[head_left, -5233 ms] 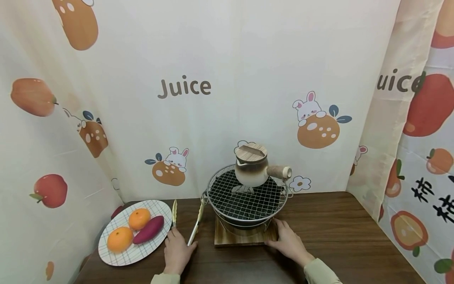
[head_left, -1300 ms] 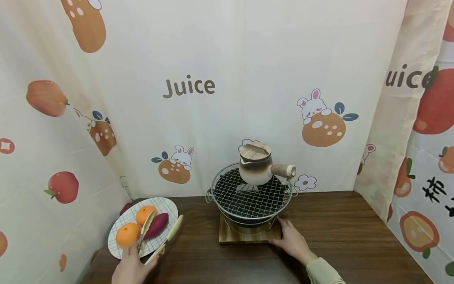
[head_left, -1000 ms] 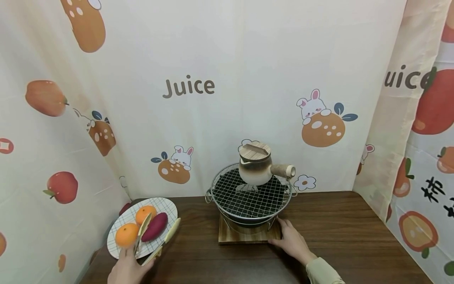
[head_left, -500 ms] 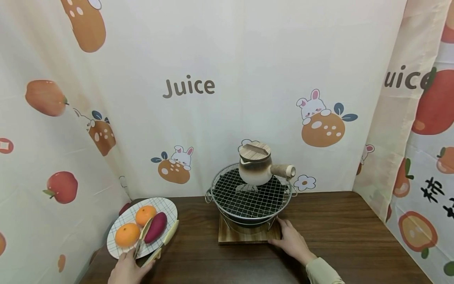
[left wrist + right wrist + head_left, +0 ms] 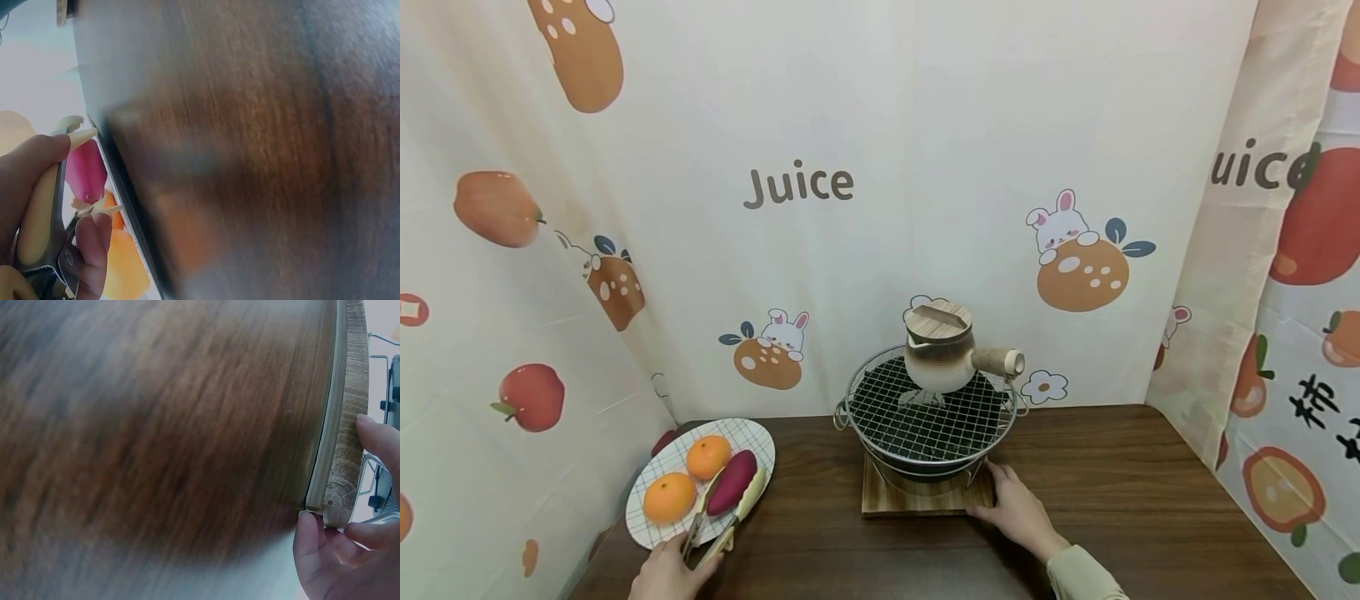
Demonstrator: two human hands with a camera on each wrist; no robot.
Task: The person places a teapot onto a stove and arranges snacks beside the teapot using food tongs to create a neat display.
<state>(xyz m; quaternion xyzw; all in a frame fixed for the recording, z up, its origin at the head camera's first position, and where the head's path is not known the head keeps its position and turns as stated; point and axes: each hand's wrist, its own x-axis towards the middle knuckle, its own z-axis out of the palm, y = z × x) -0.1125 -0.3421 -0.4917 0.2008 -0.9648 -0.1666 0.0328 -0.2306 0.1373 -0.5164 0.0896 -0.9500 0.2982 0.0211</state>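
My left hand (image 5: 666, 573) grips a pair of tongs (image 5: 747, 500) with pale yellow tips over the plate (image 5: 748, 432) at the table's left. The two tips stand on either side of a purple sweet potato (image 5: 732, 482), close to its skin. Two oranges (image 5: 670, 497) lie beside it on the checked plate. In the left wrist view, thumb and fingers (image 5: 92, 250) press the tong arms from opposite sides. My right hand (image 5: 1018, 510) holds the near right corner of a square wooden board (image 5: 917, 503), thumb (image 5: 306, 537) at its edge in the right wrist view.
A round grill (image 5: 917, 433) with a wire mesh top stands on the board. On the mesh, toward the back, sits a pot (image 5: 936, 371) with a wooden lid (image 5: 937, 319) and a side handle (image 5: 997, 361) pointing right. A printed curtain (image 5: 880, 250) hangs behind the table.
My left hand has picked the tongs up from the table and brought them left over the plate. Lately the tips have drawn closer about the sweet potato. My right hand stays on the board.
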